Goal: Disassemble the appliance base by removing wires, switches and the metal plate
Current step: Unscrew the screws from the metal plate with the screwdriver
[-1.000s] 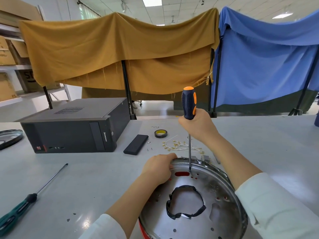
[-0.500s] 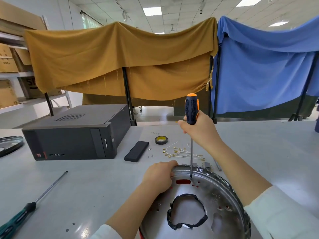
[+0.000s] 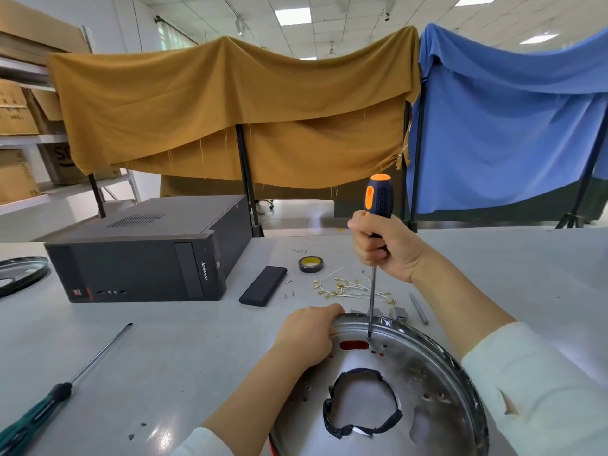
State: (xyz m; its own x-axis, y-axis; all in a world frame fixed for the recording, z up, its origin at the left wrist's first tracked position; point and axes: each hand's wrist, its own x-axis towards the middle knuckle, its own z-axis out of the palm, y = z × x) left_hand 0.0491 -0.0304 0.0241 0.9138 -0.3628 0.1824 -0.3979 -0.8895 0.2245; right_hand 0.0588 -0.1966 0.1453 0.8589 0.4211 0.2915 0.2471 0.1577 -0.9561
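The round appliance base point(image 3: 437, 373) lies at the near edge of the table, its shiny metal plate facing up, with a black taped ring around the centre hole. My left hand point(image 3: 307, 334) grips the plate's far-left rim. My right hand point(image 3: 385, 246) holds a black and orange screwdriver point(image 3: 378, 199) upright, its tip set on the plate just behind a red slot. White wires with brass terminals point(image 3: 348, 287) lie loose on the table behind the base. Small grey switches point(image 3: 398, 313) sit at the far rim.
A black computer case point(image 3: 144, 255) stands at the left. A black flat block point(image 3: 263, 286) and a tape roll point(image 3: 311, 264) lie behind the base. A green-handled screwdriver point(image 3: 59, 393) lies at the near left. Another metal plate point(image 3: 19, 274) sits at the far left edge.
The view has tilted up a little. My right hand has turned slightly on the screwdriver handle; the tip stays on the same spot. My left hand keeps its grip on the rim.
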